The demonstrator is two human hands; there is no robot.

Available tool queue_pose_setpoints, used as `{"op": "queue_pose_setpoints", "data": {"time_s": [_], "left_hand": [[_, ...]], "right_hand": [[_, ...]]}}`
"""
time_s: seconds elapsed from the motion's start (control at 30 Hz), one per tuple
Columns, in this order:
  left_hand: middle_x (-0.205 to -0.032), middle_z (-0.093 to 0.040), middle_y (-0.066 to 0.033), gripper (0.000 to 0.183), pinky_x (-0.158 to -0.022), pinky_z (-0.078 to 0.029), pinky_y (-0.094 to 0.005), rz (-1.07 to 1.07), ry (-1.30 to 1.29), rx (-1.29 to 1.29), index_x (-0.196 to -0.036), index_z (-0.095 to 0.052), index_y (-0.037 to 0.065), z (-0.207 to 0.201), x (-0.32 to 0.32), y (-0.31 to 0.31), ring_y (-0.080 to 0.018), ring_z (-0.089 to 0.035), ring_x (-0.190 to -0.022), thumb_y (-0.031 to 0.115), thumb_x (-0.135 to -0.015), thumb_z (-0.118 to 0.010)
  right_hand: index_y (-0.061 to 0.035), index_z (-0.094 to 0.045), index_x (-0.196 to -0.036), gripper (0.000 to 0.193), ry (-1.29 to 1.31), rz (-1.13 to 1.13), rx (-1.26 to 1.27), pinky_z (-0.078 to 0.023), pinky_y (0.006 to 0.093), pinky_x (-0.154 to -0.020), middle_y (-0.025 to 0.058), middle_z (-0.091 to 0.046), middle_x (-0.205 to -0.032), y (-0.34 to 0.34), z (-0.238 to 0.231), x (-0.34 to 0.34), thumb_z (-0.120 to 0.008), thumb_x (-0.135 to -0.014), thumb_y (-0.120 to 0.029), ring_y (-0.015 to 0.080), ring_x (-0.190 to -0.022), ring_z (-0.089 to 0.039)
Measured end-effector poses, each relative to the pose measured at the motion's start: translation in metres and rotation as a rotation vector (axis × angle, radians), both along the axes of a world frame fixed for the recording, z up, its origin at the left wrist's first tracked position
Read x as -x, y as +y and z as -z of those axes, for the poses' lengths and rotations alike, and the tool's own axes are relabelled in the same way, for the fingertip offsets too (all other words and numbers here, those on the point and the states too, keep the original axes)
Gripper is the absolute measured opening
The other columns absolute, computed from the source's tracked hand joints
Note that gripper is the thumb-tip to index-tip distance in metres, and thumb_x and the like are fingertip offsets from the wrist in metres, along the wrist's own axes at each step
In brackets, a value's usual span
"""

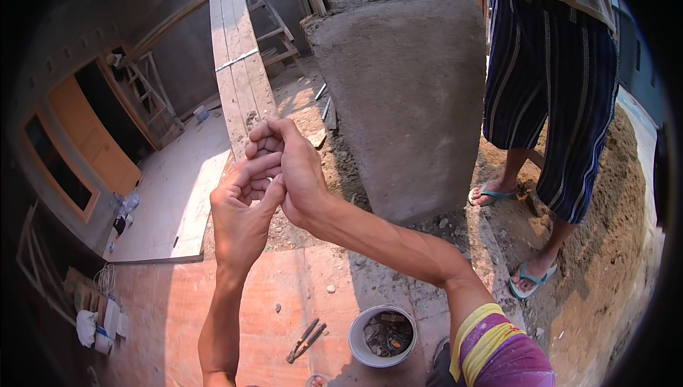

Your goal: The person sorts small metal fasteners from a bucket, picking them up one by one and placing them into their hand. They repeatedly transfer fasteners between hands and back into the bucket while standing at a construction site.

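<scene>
Planks [245, 77] bound by metal straps [237, 60], upper left of centre, back a worker's left hand [237, 198] and right hand [297, 173], curled together; from where I stand, I cannot tell whether they grip anything. Pliers [296, 353] and a bucket [358, 338] sit lower centre. A slack pinch could lose any small piece in the rubble [343, 173] beyond. Upper right, a co-worker [555, 88] stands.
</scene>
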State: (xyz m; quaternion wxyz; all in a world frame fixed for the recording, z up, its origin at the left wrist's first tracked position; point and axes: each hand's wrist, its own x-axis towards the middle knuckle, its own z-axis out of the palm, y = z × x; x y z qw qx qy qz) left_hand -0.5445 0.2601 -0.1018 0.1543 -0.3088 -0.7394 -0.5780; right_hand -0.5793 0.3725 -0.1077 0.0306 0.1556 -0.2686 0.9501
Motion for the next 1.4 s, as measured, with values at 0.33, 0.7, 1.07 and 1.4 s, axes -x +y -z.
{"op": "queue_pose_setpoints", "data": {"time_s": [0.33, 0.7, 1.07, 1.4], "left_hand": [[-0.117, -0.075, -0.0102, 0.028, -0.097, -0.058, -0.0284, 0.028, -0.072, -0.041, -0.128, -0.068, -0.009, -0.001, -0.005, -0.001, -0.0133, -0.072, -0.105, 0.0, -0.102, -0.071], [-0.11, -0.074, -0.0104, 0.026, -0.088, -0.061, -0.0268, 0.017, -0.104, -0.014, -0.128, -0.063, -0.008, 0.0, -0.002, -0.008, -0.0124, -0.072, -0.097, -0.003, -0.102, -0.067], [-0.111, -0.077, -0.0082, 0.023, -0.09, -0.061, -0.0268, -0.003, -0.048, -0.026, -0.123, -0.073, -0.006, -0.002, -0.008, -0.012, -0.0117, -0.074, -0.098, 0.004, -0.102, -0.073], [-0.1, -0.079, -0.0102, 0.022, -0.083, -0.064, -0.028, -0.102, -0.026, 0.061, -0.119, -0.075, -0.006, -0.019, -0.033, -0.023, -0.013, -0.076, -0.091, 0.004, -0.1, -0.076]], "right_hand": [[-0.0073, -0.06, -0.103, 0.036, 0.012, 0.04, -0.042, -0.06, 0.0338, -0.066, 0.0058, -0.064, -0.093, -0.005, 0.005, 0.007, -0.045, -0.111, -0.039, 0.0165, -0.075, -0.065], [-0.0075, -0.06, -0.103, 0.034, -0.034, -0.018, -0.094, -0.059, 0.0329, -0.064, 0.0061, -0.065, -0.094, -0.006, -0.004, -0.012, -0.044, -0.112, -0.036, 0.0157, -0.072, -0.067], [-0.0066, -0.063, -0.099, 0.034, 0.0, 0.06, -0.07, -0.058, 0.0315, -0.075, 0.0061, -0.068, -0.093, -0.012, -0.004, -0.012, -0.048, -0.11, -0.035, 0.016, -0.084, -0.066], [-0.005, -0.064, -0.095, 0.035, 0.094, 0.055, -0.11, -0.055, 0.0287, -0.072, 0.0071, -0.067, -0.087, -0.021, -0.011, -0.03, -0.049, -0.11, -0.033, 0.0138, -0.078, -0.064]]}}
